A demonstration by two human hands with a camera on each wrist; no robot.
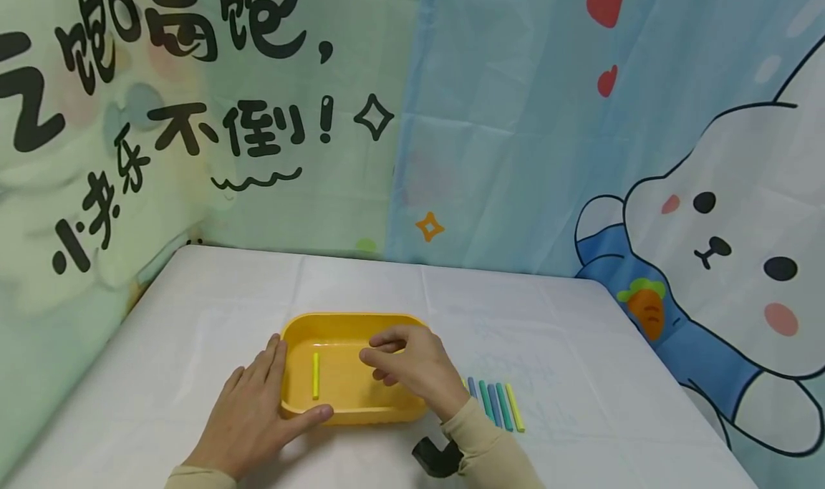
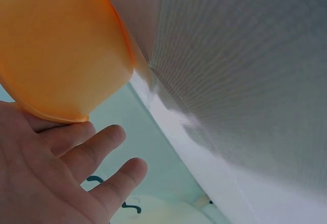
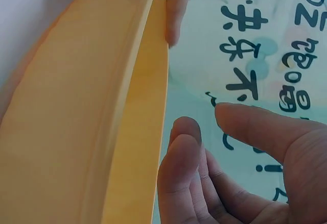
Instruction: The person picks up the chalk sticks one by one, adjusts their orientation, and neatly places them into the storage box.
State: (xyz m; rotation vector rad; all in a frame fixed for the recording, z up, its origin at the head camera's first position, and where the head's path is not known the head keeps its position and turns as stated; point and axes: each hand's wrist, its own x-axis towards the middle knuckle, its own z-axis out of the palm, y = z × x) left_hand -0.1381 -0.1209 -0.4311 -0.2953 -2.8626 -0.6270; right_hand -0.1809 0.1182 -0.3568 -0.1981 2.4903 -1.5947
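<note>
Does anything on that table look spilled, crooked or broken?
Nothing stands out. A slim yellow stick lies straight in the shallow yellow plastic tray; blue, green and yellow sticks outside it form a tidy row, partly hidden by the beige right sleeve.

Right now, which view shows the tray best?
Head: it looks down into the tray, showing most of its inside and the stick there. Left wrist shows only a cropped outer part; right wrist, an outer side and a strip of the inside.
</note>
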